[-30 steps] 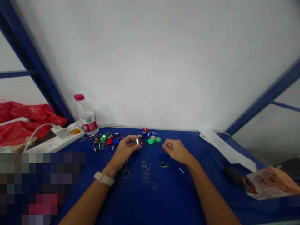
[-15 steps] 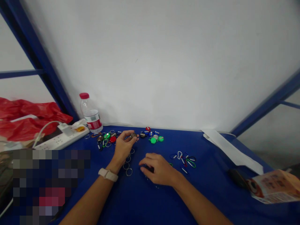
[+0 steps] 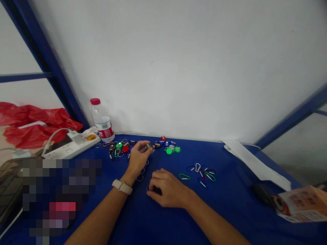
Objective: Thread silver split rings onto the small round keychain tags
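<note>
One small round piece (image 3: pixel 148 147) sits in the fingertips of the left hand (image 3: pixel 138 159), and I take that hand as the centre of my clock, twelve toward the wall. From the knuckles, the piece lies between one and two o'clock, pinched between thumb and fingers, with part of it covered by them. It looks dark and brownish, with a paler glint on its face; the finer detail is too small for me to read over the feed.

Loose metal rings (image 3: pixel 140 177) lie near six o'clock, just below that hand. Between two and three o'clock I see a cluster of round reels (image 3: pixel 169 151) in green, blue, red and black, close to the held piece. Near ten o'clock is a mixed pile (image 3: pixel 125 149) of coloured pieces, rings and clips, just beside the hand.

The right hand (image 3: pixel 167 189) is at between four and five o'clock, low over the table (image 3: pixel 158 224), its fingers curled in. Part of a ring (image 3: pixel 147 188) shows at its thumb tip, on its nine o'clock side; whether the fingers grip it, I cannot tell. At two o'clock from that hand lie the coloured carabiners (image 3: pixel 184 176).
</note>
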Action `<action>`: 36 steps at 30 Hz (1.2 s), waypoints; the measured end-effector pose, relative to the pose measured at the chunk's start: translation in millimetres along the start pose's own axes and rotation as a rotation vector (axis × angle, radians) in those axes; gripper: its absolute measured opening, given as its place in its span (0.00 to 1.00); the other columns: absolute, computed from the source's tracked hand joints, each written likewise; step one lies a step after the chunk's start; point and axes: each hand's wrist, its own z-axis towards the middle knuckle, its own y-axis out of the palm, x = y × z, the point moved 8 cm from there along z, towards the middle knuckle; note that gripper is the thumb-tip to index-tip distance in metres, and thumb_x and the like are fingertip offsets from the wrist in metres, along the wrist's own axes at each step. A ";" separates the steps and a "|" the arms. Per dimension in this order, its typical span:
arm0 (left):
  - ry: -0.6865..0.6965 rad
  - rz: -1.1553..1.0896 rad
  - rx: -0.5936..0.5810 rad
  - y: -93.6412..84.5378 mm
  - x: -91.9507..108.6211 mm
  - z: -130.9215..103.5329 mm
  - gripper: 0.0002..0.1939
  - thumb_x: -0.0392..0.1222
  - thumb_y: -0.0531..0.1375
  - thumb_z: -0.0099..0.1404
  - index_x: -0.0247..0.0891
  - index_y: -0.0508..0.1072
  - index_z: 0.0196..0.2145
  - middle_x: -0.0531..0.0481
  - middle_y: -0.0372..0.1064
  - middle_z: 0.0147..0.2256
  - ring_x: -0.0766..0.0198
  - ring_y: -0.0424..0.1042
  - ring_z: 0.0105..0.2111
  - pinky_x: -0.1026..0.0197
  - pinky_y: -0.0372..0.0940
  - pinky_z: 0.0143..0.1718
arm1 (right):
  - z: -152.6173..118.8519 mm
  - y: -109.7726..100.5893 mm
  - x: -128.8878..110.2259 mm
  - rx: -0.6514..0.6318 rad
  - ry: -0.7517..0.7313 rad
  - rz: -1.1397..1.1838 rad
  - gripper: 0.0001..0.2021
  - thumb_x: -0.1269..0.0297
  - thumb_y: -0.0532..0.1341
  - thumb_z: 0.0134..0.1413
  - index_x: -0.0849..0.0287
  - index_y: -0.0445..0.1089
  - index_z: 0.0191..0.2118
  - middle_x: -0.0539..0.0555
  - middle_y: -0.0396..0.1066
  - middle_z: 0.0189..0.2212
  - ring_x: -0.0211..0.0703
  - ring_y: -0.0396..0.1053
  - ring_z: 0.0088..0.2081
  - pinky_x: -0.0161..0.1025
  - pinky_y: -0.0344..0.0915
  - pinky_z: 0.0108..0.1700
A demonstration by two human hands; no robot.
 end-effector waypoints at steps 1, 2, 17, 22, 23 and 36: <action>0.000 0.000 -0.001 0.2 -0.1 -0.2 0.26 0.43 0.71 0.46 0.32 0.70 0.41 0.42 0.74 0.40 0.54 0.78 0.40 0.51 0.72 0.46 | -1.0 -2.1 1.4 0.009 0.014 0.018 0.07 0.60 0.61 0.60 0.59 0.71 0.37 0.50 0.70 0.35 0.39 0.67 0.39 0.42 0.57 0.53; -0.001 0.004 -0.004 0.4 -0.1 -0.4 0.26 0.43 0.71 0.46 0.32 0.70 0.41 0.42 0.74 0.39 0.54 0.78 0.40 0.51 0.72 0.46 | -2.0 -4.1 2.9 0.019 0.027 0.032 0.06 0.62 0.60 0.59 0.58 0.70 0.39 0.50 0.71 0.35 0.39 0.67 0.39 0.43 0.57 0.54; -0.010 0.052 -0.121 10.1 1.3 -3.8 0.24 0.43 0.72 0.49 0.33 0.69 0.41 0.44 0.74 0.39 0.53 0.78 0.42 0.57 0.71 0.42 | -1.6 -9.3 14.0 0.013 0.132 0.117 0.03 0.68 0.59 0.62 0.59 0.70 0.40 0.50 0.70 0.37 0.38 0.67 0.41 0.46 0.54 0.59; -0.021 0.033 -0.165 15.0 4.9 -7.3 0.24 0.44 0.72 0.49 0.33 0.69 0.40 0.46 0.74 0.38 0.53 0.78 0.42 0.58 0.71 0.41 | -5.1 -30.7 34.2 0.249 0.157 0.147 0.03 0.68 0.61 0.62 0.59 0.73 0.38 0.50 0.71 0.36 0.36 0.66 0.37 0.40 0.56 0.51; -0.031 0.030 -0.177 16.4 4.9 -8.0 0.24 0.43 0.72 0.48 0.33 0.69 0.39 0.46 0.74 0.38 0.53 0.78 0.42 0.58 0.71 0.41 | -6.1 -34.2 39.0 0.293 0.172 0.155 0.03 0.67 0.62 0.61 0.58 0.73 0.37 0.49 0.71 0.35 0.35 0.66 0.35 0.39 0.56 0.49; -0.114 -0.014 -0.322 30.2 -0.3 -15.1 0.24 0.41 0.74 0.46 0.34 0.69 0.37 0.46 0.75 0.39 0.57 0.78 0.40 0.58 0.72 0.43 | -21.2 -58.6 80.8 0.681 0.441 0.222 0.09 0.60 0.63 0.55 0.61 0.74 0.32 0.50 0.71 0.25 0.35 0.63 0.24 0.35 0.59 0.31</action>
